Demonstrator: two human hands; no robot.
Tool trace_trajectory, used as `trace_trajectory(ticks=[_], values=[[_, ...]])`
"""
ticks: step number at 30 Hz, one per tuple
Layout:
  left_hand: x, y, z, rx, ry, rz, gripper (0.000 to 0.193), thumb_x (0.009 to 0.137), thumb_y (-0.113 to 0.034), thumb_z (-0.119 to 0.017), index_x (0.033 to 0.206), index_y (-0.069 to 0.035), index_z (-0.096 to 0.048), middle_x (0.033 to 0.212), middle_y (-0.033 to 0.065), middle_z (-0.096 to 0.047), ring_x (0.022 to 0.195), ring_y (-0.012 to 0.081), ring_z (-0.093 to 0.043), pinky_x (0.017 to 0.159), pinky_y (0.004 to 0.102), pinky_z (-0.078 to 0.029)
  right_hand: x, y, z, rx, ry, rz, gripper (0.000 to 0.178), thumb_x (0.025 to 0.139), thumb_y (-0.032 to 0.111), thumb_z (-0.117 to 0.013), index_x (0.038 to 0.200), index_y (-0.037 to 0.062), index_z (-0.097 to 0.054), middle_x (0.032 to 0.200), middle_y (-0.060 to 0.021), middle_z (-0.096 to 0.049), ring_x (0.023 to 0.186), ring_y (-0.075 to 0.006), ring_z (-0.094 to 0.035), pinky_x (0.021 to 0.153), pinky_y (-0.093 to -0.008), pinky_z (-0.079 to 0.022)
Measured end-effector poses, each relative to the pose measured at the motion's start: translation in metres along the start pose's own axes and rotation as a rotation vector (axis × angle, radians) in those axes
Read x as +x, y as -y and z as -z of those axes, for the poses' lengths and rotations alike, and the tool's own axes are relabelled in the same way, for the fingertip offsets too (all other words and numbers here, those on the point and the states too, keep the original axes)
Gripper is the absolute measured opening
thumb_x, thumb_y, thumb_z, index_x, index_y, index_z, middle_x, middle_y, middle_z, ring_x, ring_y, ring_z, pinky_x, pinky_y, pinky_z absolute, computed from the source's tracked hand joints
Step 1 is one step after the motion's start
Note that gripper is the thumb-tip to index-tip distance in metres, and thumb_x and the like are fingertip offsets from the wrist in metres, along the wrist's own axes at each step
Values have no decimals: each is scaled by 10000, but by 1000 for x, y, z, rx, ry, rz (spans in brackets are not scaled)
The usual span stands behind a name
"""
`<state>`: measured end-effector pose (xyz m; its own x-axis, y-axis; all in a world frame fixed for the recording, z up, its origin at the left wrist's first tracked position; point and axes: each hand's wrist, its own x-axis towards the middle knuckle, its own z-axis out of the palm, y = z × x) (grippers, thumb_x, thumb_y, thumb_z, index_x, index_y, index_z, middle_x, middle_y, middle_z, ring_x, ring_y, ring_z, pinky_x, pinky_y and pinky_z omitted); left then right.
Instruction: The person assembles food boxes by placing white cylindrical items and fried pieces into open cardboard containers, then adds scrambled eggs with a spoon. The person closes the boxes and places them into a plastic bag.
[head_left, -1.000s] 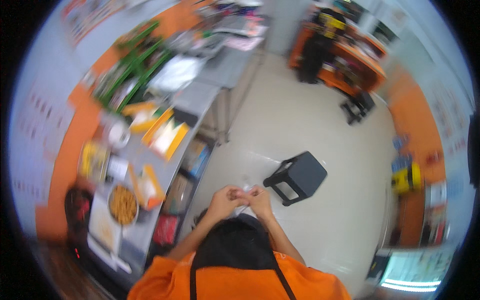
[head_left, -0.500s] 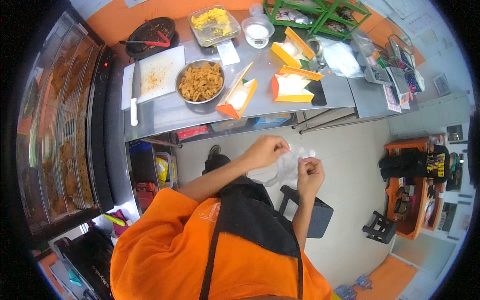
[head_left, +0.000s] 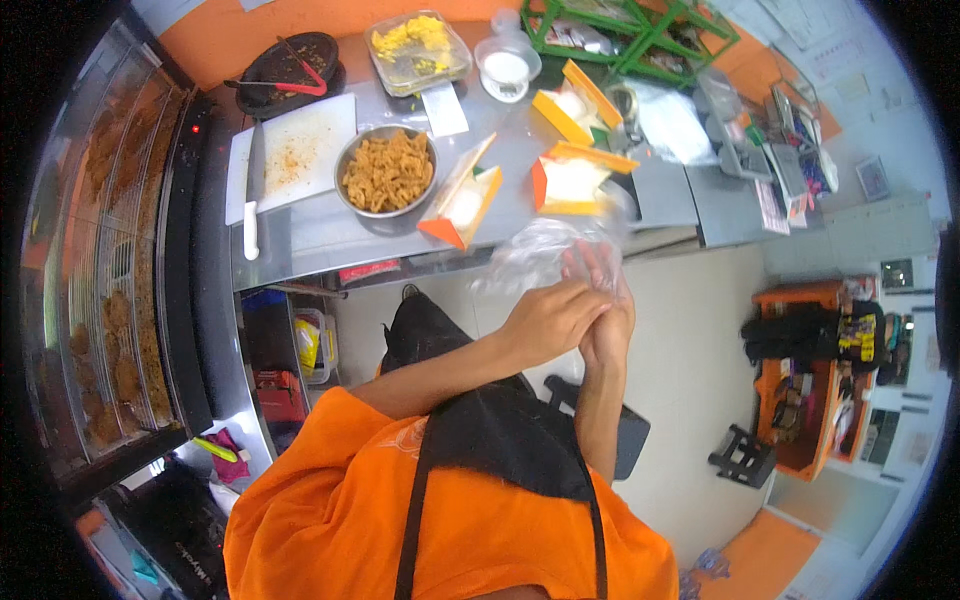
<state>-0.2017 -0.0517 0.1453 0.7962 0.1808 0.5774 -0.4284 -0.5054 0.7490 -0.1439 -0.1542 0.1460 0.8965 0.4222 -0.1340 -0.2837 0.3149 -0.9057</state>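
Observation:
A thin, clear plastic glove (head_left: 545, 250), blurred by motion, hangs around my hands just off the table's front edge. My left hand (head_left: 550, 318) is closed, pinching the film near the base of my right hand. The fingers of my right hand (head_left: 608, 310) stretch upward inside the clear film, palm turned toward the left. Just beyond my hands stands an open orange and yellow carton (head_left: 540, 195) with white contents. A second such carton (head_left: 430, 230) is to its left, and a third carton (head_left: 548, 112) stands farther back.
On the steel table (head_left: 300, 235) are a bowl of fried pieces (head_left: 387, 172), a white cutting board (head_left: 325, 140) with a knife (head_left: 251, 230), a tray of yellow food (head_left: 415, 45), a scale (head_left: 505, 78) and a black pan (head_left: 290, 75). A stool (head_left: 632, 440) stands below my right arm.
Both hands have moved forward toward the table. My right hand has gone from pinching the crumpled film to having its fingers stretched inside it; my left hand has moved to its base.

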Motion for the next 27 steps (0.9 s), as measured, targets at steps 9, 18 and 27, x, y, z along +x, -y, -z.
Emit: trace_trajectory(ticks=[9,18,27], values=[[27,59,31,-85,50,-143,98,799,-90,-662,895,-73,-671,790,82,-625,740,292,-627,686,384,-506,97,-15,-41,307,-28,-133,877,821,827,-370,1509,304,-220,1534,-133,-271,1370,-439,-307,1034,-680,-298],[34,117,140,-283,77,223,33,870,-69,-646,878,-40,-661,902,110,-671,852,254,-651,758,358,-504,209,-61,-180,-331,371,-67,721,880,501,-604,1480,192,-353,1523,-126,-342,1387,-331,-336,1136,-513,-259],[-83,216,201,-579,-693,1274,683,927,-72,-545,1488,-65,-156,1357,242,-389,907,251,-642,712,344,-579,259,-145,-238,-1850,1328,158,934,673,349,-801,1457,132,-342,1326,-269,-457,1201,-438,-500,1008,-475,-445]])
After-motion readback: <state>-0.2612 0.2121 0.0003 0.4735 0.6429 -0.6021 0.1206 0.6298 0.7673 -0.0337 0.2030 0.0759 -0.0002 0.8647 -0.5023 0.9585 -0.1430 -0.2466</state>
